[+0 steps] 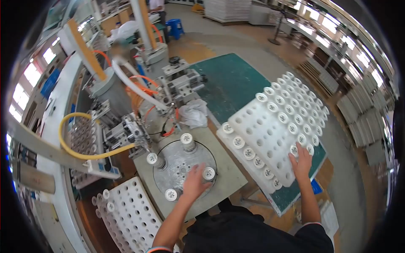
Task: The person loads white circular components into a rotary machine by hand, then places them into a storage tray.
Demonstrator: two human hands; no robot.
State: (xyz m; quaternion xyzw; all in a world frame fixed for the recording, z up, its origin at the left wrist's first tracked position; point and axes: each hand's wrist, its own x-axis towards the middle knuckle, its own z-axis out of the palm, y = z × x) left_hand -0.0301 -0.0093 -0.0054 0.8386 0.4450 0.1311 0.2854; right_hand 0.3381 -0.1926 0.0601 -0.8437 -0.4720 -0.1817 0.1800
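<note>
My left hand is at the round metal turntable, its thumb and fingers curled about a white-rimmed round part standing on a fixture. Similar parts sit on the turntable's other fixtures, including one at the back and one at the front left. My right hand reaches over the upper white tray, fingers bent at a white round part near its front edge; the grip is partly hidden by the fingers. Several such parts with a silvery centre pattern fill this tray's far side.
Beneath the upper tray lies another tray with a row of parts, on a green-topped table. A holed white tray stands at lower left. Metal clamps, a yellow hose and a crumpled white cloth surround the turntable.
</note>
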